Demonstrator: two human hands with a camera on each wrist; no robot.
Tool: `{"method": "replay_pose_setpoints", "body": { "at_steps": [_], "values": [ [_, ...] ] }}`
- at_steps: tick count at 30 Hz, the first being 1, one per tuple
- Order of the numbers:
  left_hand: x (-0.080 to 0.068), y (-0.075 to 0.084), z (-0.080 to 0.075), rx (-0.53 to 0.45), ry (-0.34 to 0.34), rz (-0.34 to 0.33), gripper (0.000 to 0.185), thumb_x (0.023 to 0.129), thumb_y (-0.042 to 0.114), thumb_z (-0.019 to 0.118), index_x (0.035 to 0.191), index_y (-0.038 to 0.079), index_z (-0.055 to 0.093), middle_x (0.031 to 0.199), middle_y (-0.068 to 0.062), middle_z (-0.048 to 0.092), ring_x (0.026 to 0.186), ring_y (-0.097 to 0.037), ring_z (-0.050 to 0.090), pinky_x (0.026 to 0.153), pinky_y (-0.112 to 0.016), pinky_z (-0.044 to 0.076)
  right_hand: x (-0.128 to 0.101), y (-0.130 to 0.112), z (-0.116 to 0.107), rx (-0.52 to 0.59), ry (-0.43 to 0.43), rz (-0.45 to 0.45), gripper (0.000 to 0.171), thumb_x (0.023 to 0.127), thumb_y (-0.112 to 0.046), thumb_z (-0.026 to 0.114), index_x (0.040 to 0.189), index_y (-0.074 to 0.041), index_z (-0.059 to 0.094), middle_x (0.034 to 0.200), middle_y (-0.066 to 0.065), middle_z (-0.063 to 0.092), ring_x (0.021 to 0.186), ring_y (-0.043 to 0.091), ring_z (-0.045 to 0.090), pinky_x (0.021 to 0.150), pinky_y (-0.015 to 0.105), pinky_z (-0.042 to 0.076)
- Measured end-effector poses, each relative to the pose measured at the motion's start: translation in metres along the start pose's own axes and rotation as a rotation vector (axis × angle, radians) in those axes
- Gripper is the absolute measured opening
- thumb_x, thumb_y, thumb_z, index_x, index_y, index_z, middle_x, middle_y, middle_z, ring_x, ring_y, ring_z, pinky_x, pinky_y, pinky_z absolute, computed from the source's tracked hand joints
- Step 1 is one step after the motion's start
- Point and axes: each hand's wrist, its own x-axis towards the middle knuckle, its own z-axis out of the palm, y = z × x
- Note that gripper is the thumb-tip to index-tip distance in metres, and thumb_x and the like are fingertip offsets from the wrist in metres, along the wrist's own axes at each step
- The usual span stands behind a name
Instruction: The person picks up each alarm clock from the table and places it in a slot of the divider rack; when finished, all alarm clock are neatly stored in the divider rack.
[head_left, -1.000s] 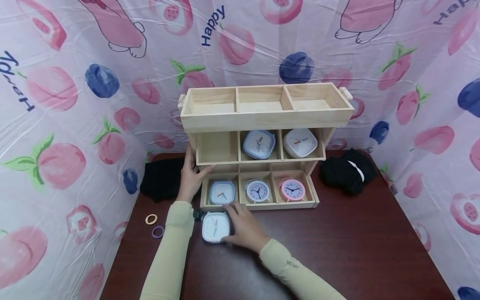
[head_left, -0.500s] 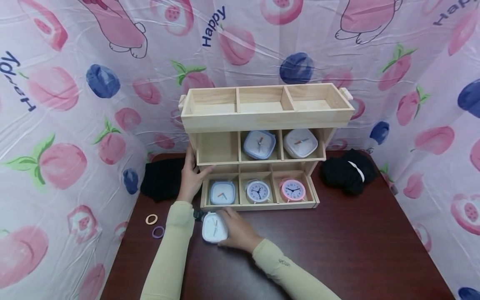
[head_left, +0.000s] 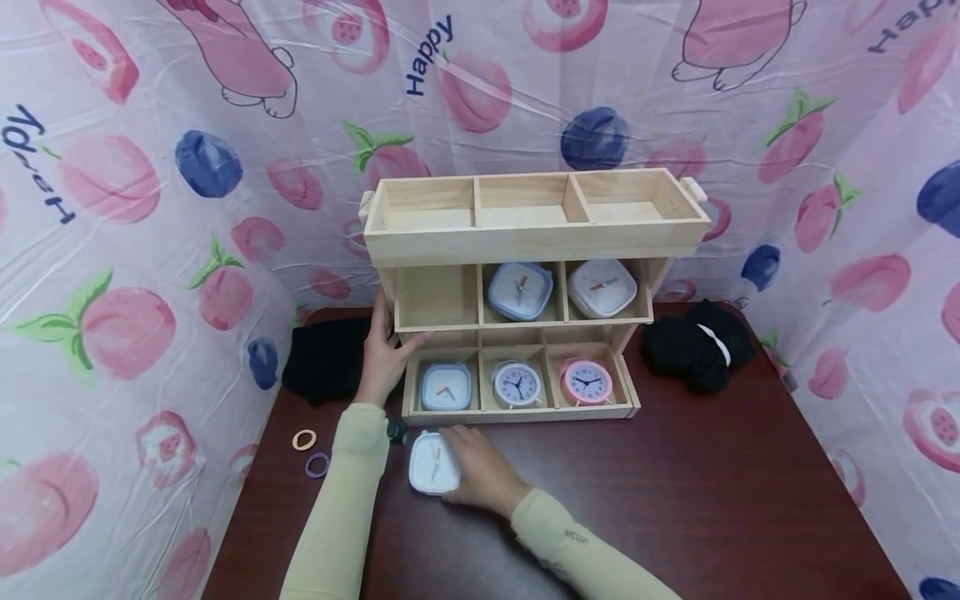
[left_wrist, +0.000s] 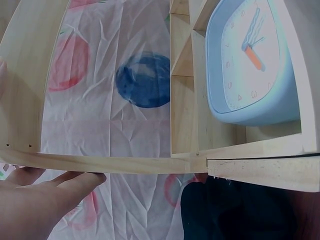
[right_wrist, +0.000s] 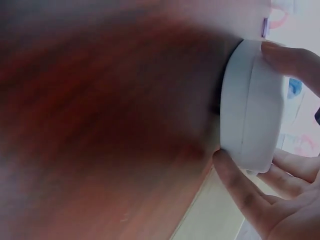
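My right hand (head_left: 483, 471) grips a white square alarm clock (head_left: 433, 463) by its right side, at the front of the wooden tiered box (head_left: 536, 242). In the right wrist view, thumb and fingers pinch the clock (right_wrist: 252, 107) from opposite edges; the table behind is blurred. My left hand (head_left: 384, 354) holds the box's left side, thumb at the front and fingers along the outside. The bottom tier holds a blue square clock (head_left: 446, 387), a white round clock (head_left: 517, 384) and a pink round clock (head_left: 587, 382). Blue (head_left: 521, 292) and white (head_left: 602, 288) square clocks lie in the middle tier.
The middle tier's left compartment and the top tier show bare wood. Black cloth bundles lie left (head_left: 326, 358) and right (head_left: 697, 346) of the box. A tan ring (head_left: 303, 440) and a purple ring (head_left: 317, 465) rest on the table's left. Patterned sheets surround the table.
The right hand has closed further round the white clock's side, and the clock has shifted slightly toward me and to the right. The left hand keeps its place on the box.
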Motion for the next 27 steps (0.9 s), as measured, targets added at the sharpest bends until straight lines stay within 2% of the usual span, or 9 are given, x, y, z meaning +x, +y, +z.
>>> {"method": "replay_pose_setpoints", "body": {
  "at_steps": [6, 9, 13, 19, 22, 27],
  "values": [
    [-0.001, 0.001, -0.001, 0.001, -0.009, -0.007, 0.111, 0.093, 0.016, 0.086, 0.170, 0.047, 0.013, 0.179, 0.004, 0.018, 0.165, -0.019, 0.023, 0.132, -0.051, 0.031, -0.019, 0.007, -0.011, 0.031, 0.078, -0.057, 0.108, 0.063, -0.032, 0.103, 0.153, -0.001, 0.053, 0.149, 0.017, 0.062, 0.137, 0.034, 0.059, 0.116, 0.048, 0.051],
    [0.000, 0.001, -0.002, 0.002, -0.013, -0.008, 0.111, 0.092, 0.017, 0.086, 0.170, 0.048, 0.014, 0.179, 0.004, 0.019, 0.165, -0.019, 0.024, 0.132, -0.050, 0.030, -0.023, 0.007, -0.030, 0.058, 0.155, -0.105, 0.109, 0.062, -0.031, 0.104, 0.154, 0.000, 0.053, 0.151, 0.018, 0.062, 0.137, 0.036, 0.060, 0.115, 0.052, 0.052],
    [0.000, 0.002, -0.002, 0.001, -0.017, -0.016, 0.111, 0.092, 0.018, 0.087, 0.170, 0.049, 0.013, 0.179, 0.003, 0.019, 0.165, -0.021, 0.025, 0.132, -0.050, 0.030, -0.020, 0.006, -0.068, 0.065, 0.301, -0.178, 0.111, 0.060, -0.030, 0.105, 0.153, -0.001, 0.053, 0.150, 0.019, 0.062, 0.137, 0.037, 0.061, 0.114, 0.056, 0.052],
    [0.001, 0.001, -0.002, 0.009, -0.012, -0.022, 0.111, 0.092, 0.018, 0.086, 0.170, 0.047, 0.013, 0.179, 0.001, 0.021, 0.164, -0.023, 0.026, 0.131, -0.051, 0.031, 0.006, 0.009, -0.125, 0.046, 0.508, -0.282, 0.109, 0.062, -0.023, 0.105, 0.154, -0.001, 0.052, 0.151, 0.018, 0.062, 0.137, 0.036, 0.061, 0.117, 0.055, 0.051],
    [0.001, 0.001, -0.001, 0.021, -0.013, -0.019, 0.112, 0.093, 0.017, 0.086, 0.171, 0.044, 0.010, 0.180, 0.001, 0.019, 0.165, -0.026, 0.026, 0.131, -0.053, 0.031, 0.026, 0.011, -0.147, 0.045, 0.572, -0.284, 0.106, 0.064, -0.022, 0.105, 0.154, -0.002, 0.052, 0.152, 0.017, 0.061, 0.139, 0.035, 0.059, 0.120, 0.053, 0.048],
    [0.000, -0.001, -0.001, 0.033, -0.011, -0.022, 0.110, 0.096, 0.012, 0.081, 0.173, 0.036, 0.006, 0.181, -0.002, 0.011, 0.166, -0.033, 0.021, 0.131, -0.062, 0.026, 0.059, 0.007, -0.172, 0.068, 0.617, -0.227, 0.099, 0.066, -0.022, 0.104, 0.149, -0.003, 0.055, 0.151, 0.018, 0.061, 0.140, 0.037, 0.058, 0.123, 0.057, 0.043]
  ]
}}
